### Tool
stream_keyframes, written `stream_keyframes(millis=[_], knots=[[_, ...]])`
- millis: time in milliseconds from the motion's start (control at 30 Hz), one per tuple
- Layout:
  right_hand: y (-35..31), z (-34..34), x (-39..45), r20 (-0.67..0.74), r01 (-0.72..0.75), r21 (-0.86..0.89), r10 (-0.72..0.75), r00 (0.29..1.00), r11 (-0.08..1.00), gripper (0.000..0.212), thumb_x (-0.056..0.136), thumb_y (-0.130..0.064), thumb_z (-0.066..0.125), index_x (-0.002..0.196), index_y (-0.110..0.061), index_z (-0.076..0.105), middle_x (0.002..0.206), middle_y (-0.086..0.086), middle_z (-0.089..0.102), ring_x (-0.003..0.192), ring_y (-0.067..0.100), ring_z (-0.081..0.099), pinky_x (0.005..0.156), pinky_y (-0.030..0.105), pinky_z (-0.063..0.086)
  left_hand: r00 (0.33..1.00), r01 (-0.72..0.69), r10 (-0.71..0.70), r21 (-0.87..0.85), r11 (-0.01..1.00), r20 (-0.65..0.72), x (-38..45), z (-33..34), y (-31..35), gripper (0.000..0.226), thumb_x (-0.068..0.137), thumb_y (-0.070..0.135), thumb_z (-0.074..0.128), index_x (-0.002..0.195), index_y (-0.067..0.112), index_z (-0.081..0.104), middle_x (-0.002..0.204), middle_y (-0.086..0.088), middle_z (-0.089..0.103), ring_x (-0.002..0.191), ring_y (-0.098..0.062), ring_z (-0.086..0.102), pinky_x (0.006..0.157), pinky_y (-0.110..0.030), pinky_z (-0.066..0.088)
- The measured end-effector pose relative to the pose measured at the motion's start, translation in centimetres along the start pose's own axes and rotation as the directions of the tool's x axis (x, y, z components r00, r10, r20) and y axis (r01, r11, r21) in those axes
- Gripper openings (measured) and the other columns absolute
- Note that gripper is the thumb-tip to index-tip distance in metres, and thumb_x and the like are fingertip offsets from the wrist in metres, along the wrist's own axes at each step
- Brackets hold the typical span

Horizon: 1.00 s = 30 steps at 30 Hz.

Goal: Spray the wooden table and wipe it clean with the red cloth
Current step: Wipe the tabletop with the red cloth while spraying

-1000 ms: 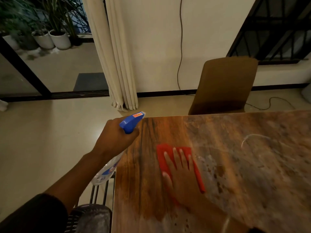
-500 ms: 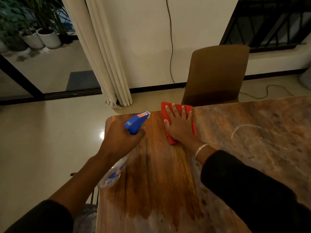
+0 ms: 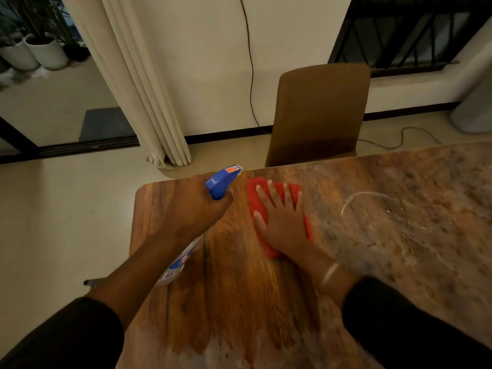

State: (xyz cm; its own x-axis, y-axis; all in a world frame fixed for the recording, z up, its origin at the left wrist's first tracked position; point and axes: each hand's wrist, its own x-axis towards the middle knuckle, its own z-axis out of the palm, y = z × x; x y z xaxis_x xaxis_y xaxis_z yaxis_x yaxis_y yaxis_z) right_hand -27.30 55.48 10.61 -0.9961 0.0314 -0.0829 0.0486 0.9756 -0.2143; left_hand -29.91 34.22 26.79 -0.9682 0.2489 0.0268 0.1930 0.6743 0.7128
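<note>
Fingers (image 3: 269, 193) of the right hand (image 3: 282, 225) lie spread flat on the red cloth (image 3: 292, 189), near the wooden table's (image 3: 399, 235) far edge. Left hand (image 3: 191, 206) grips the spray bottle (image 3: 221, 179) just beside the cloth.

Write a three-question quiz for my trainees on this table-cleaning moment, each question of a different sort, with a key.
1. True or false: the right hand lies flat, fingers straight, on the red cloth.
2. What does the left hand hold? A) a sponge B) a spray bottle C) a brush
3. Fill in: the dusty, unwiped part of the table lies to the ____ of the cloth.

Key: 1 true. 2 B; the fingers are curled round its neck, nozzle pointing away from the person. 3 right; the wood left of and below the cloth looks darker and wiped, and a brown chair stands behind the far edge.
</note>
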Motion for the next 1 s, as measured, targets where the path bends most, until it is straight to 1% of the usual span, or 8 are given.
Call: stream_keyframes(millis=[167,300,433,500,667,800,900,1000], knots=[[3.7,-1.9,10.1,0.074,-0.051,-0.02,0.053,0.996,0.998,0.072,0.105,-0.062,0.027,0.168,-0.033,0.006,0.177,0.006,0.011,0.162,0.04,0.006,0.126,0.068,0.002,0.998,-0.004,0.004,-0.001,1.0,-0.064,-0.6,0.9,0.6,0.035,0.089,0.026,0.065,0.066,0.037,0.041,0.056,0.01,0.049,0.054,-0.006,0.048,0.056,-0.017,0.035],[3.1,0.1,1.0,-0.036,0.048,0.009,-0.047,0.998,0.999,0.073,0.106,-0.06,0.029,0.169,-0.034,0.003,0.178,0.001,0.005,0.163,0.032,0.001,0.128,0.064,0.004,0.997,-0.002,-0.002,-0.051,0.999,-0.075,0.1,1.1,1.3,0.033,0.088,0.026,0.066,0.067,0.036,0.043,0.056,0.009,0.05,0.053,-0.009,0.048,0.055,-0.02,0.037],[2.6,0.1,-12.3,-0.004,0.099,0.031,-0.099,0.995,0.995,0.074,0.106,-0.059,0.033,0.169,-0.036,0.002,0.178,-0.003,0.001,0.164,0.028,-0.003,0.129,0.064,0.003,0.998,-0.031,0.026,-0.097,0.995,-0.049,1.3,2.4,2.5,0.03,0.088,0.025,0.066,0.068,0.034,0.045,0.056,0.004,0.051,0.054,-0.017,0.052,0.059,-0.029,0.046],[3.0,-0.3,-14.1,0.017,0.104,0.041,-0.105,0.994,0.994,0.074,0.105,-0.06,0.033,0.169,-0.038,0.004,0.178,-0.004,0.002,0.164,0.028,-0.002,0.128,0.064,0.004,0.999,-0.03,0.028,-0.091,0.995,-0.016,1.7,3.1,3.5,0.029,0.088,0.027,0.065,0.068,0.034,0.045,0.057,0.004,0.051,0.054,-0.016,0.051,0.06,-0.031,0.046],[5.5,-1.7,1.1,0.014,-0.017,-0.01,0.017,1.0,1.0,0.077,0.102,-0.066,0.027,0.169,-0.034,0.005,0.177,0.004,0.006,0.162,0.036,0.005,0.127,0.066,0.0,0.998,-0.068,0.067,-0.094,0.993,-0.007,2.0,5.8,5.8,0.02,0.087,0.026,0.066,0.075,0.029,0.05,0.058,0.003,0.053,0.055,-0.017,0.055,0.06,-0.032,0.049],[9.9,-4.0,10.2,0.101,-0.088,-0.022,0.089,0.991,0.996,0.079,0.101,-0.07,0.03,0.168,-0.034,0.008,0.177,0.004,0.012,0.162,0.038,0.009,0.127,0.065,0.003,0.998,-0.058,0.056,-0.102,0.993,-0.022,1.5,7.0,6.2,0.021,0.088,0.032,0.064,0.087,0.011,0.06,0.069,-0.013,0.066,0.065,-0.029,0.067,0.07,-0.05,0.058],[10.8,-2.9,5.5,0.019,0.013,-0.003,-0.013,1.0,1.0,0.078,0.103,-0.068,0.026,0.169,-0.033,0.004,0.177,0.003,0.008,0.163,0.035,0.004,0.128,0.065,0.002,0.997,-0.042,0.034,-0.134,0.99,-0.063,1.3,7.3,6.4,0.022,0.087,0.029,0.064,0.089,0.007,0.062,0.069,-0.018,0.067,0.064,-0.032,0.067,0.069,-0.053,0.057],[9.4,-1.5,-5.8,-0.021,0.098,0.017,-0.098,0.995,0.995,0.075,0.107,-0.064,0.027,0.169,-0.033,-0.001,0.178,0.001,-0.002,0.163,0.032,-0.006,0.128,0.065,0.002,0.997,-0.049,0.04,-0.139,0.989,-0.07,1.8,7.6,7.1,0.023,0.088,0.03,0.064,0.088,0.007,0.062,0.068,-0.018,0.066,0.063,-0.032,0.066,0.067,-0.052,0.056]])
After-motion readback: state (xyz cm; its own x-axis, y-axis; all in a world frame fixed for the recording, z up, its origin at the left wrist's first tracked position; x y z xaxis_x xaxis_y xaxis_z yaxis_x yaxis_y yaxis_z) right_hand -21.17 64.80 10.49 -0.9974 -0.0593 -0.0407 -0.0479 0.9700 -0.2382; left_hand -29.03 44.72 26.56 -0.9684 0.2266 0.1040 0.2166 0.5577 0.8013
